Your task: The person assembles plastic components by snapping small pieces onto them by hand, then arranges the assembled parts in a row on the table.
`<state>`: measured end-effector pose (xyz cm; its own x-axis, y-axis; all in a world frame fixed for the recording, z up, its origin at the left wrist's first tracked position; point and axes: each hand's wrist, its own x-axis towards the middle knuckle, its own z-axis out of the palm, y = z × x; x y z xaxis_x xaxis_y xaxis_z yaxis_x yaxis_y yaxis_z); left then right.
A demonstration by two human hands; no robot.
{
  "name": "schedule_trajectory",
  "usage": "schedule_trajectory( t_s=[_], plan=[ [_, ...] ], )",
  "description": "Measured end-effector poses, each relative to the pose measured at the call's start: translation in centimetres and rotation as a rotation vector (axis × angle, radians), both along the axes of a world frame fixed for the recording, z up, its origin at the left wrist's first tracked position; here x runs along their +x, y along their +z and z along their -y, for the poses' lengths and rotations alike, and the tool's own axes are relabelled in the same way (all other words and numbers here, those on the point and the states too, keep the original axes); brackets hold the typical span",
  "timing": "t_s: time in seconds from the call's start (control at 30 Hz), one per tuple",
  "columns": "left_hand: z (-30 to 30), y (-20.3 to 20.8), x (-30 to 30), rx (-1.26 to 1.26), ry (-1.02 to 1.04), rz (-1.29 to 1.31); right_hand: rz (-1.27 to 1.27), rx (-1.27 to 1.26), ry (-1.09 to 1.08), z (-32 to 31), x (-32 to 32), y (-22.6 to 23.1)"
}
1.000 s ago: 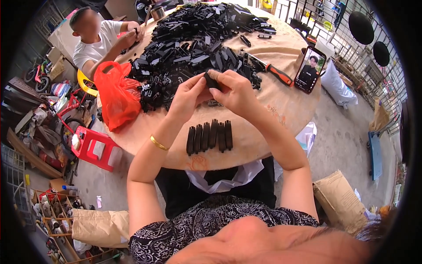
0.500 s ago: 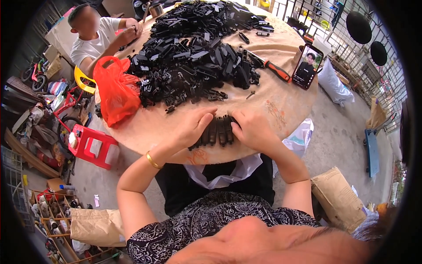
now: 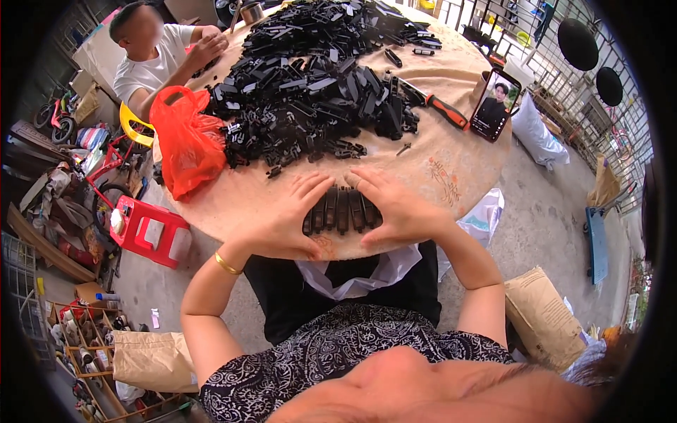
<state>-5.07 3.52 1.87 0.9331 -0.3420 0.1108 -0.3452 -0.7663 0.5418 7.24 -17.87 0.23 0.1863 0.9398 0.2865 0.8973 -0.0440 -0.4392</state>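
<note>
A row of several narrow black plastic parts (image 3: 343, 211) stands side by side near the table's close edge. My left hand (image 3: 290, 219) curves around the row's left end, fingers stretched toward the far side and thumb at the near side. Mirroring it, my right hand (image 3: 403, 209) rests at the right end with thumb and fingers spread. Both are open, cupped about the row; whether the palms press on the end parts I cannot tell. Beyond the fingertips lies a large heap of loose black plastic parts (image 3: 310, 92). A small metal screw-like piece (image 3: 403, 149) lies right of it.
The round table wears a beige cloth (image 3: 233, 204). A red plastic bag (image 3: 189, 151) sits left, an orange-and-black-handled tool (image 3: 447, 111) and a propped phone (image 3: 496, 106) right. Another person (image 3: 159, 60) works at the far left. A red stool (image 3: 150, 231) and paper sacks (image 3: 543, 317) stand around.
My hands have opened out around the row: the fingers now stretch away from me and the thumbs have come down to the near side. More of the row shows between them.
</note>
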Motion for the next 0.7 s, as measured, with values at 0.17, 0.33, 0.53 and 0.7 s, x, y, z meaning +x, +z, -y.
schedule_trajectory(
  t_s=[0.17,0.33,0.53,0.7],
  plan=[
    [0.1,-0.8,0.4,-0.072,0.067,-0.034,-0.059,-0.023,-0.007,-0.6,0.0,-1.0],
    [-0.6,-1.5,1.2,-0.041,0.017,-0.049,-0.075,0.021,-0.038,-0.9,-0.7,-1.8],
    [-0.6,-1.8,1.8,-0.086,-0.001,0.023,0.063,0.213,-0.029,-1.0,0.3,-1.0],
    [-1.0,-0.2,4.6,-0.135,0.087,0.181,0.012,0.267,-0.217,-3.1,6.9,0.2]
  ],
)
